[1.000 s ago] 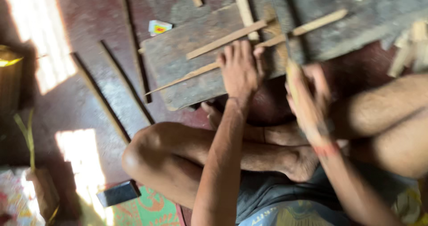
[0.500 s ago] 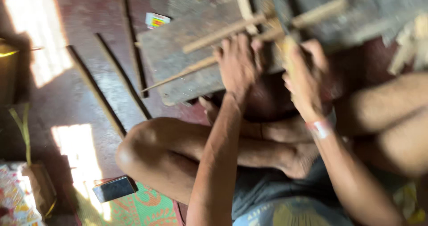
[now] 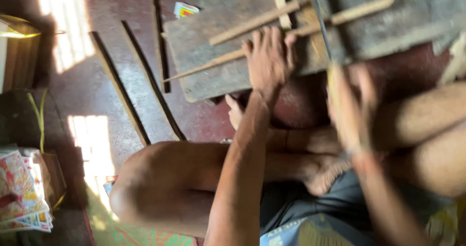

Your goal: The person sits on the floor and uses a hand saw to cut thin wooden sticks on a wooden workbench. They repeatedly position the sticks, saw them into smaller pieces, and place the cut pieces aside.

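Observation:
My left hand [image 3: 269,56] presses down on a long thin wooden stick [image 3: 213,64] that lies slantwise across a worn wooden board [image 3: 204,49]. A shorter stick [image 3: 252,21] lies just beyond it on the board. My right hand [image 3: 352,105], blurred by motion, grips the pale handle of a narrow-bladed cutting tool. Its blade [image 3: 319,17] reaches up across the long stick, right of my left hand. I sit cross-legged, knees on either side and feet under the board's near edge.
Several dark wooden strips [image 3: 119,88] lie on the reddish floor left of the board. A small colourful packet [image 3: 184,9] sits near the board's far corner. A stack of printed papers [image 3: 22,192] and a yellow-rimmed container [image 3: 14,30] are at the far left.
My right hand with the tool pushed forward across the stick, then drew back toward my body. My left hand stayed pressed on the stick.

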